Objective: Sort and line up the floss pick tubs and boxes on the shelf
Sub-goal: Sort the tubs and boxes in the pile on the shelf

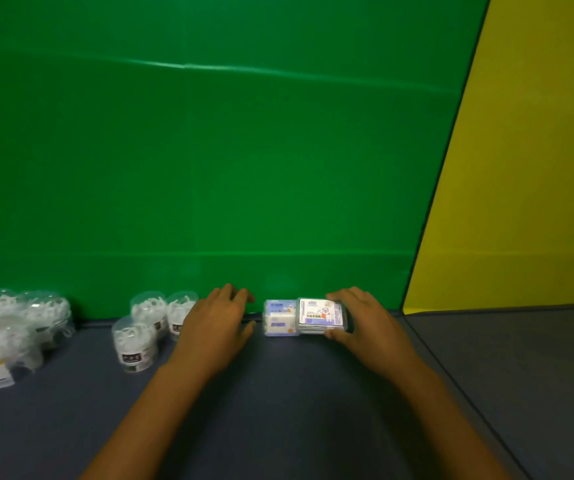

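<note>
- Shelf: dark surface, green backing.
- Tubs: two large at 9 o'clock; three small beside left hand, whose grip is relaxed, holding nothing.
- Boxes: two at 12 o'clock, long axis crosswise; right hand pinches the right box, touching its neighbour.
</note>
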A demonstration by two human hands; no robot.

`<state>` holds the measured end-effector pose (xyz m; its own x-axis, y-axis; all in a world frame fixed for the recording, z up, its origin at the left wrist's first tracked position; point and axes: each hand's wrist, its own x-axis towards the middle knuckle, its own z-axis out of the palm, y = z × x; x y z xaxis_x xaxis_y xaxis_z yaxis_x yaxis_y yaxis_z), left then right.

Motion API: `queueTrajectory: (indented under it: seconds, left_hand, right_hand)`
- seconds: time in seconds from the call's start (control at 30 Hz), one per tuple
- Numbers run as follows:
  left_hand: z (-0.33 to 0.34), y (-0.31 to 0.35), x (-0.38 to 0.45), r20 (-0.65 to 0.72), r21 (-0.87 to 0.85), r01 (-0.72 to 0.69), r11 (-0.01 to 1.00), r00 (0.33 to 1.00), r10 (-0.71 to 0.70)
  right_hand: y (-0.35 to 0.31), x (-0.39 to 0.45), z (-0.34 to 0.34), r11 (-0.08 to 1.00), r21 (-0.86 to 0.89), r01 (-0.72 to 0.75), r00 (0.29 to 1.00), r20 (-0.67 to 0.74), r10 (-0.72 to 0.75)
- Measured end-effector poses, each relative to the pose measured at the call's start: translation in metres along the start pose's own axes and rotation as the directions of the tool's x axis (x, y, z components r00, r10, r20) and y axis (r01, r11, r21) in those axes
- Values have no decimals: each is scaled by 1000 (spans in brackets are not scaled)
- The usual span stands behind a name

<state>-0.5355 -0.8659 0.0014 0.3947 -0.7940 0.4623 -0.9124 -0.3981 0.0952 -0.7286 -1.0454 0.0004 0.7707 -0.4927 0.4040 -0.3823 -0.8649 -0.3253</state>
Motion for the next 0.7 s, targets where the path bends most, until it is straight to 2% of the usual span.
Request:
queueTrajectory:
  seconds: [0.33, 0.53, 0.7]
  left_hand:
    - [35, 79, 22, 39, 15, 86, 996, 995, -87]
    - [38, 106, 28, 43, 34, 135, 990, 990, -136]
    - [39, 109, 31, 51, 50, 155, 987, 986, -157]
  right_hand:
    - [104, 9, -10, 998, 53, -15, 997, 82, 11]
    - [136, 18, 3, 997, 81, -19, 979, 203, 3]
    - [148, 22, 12, 991, 130, -30, 973, 229, -1]
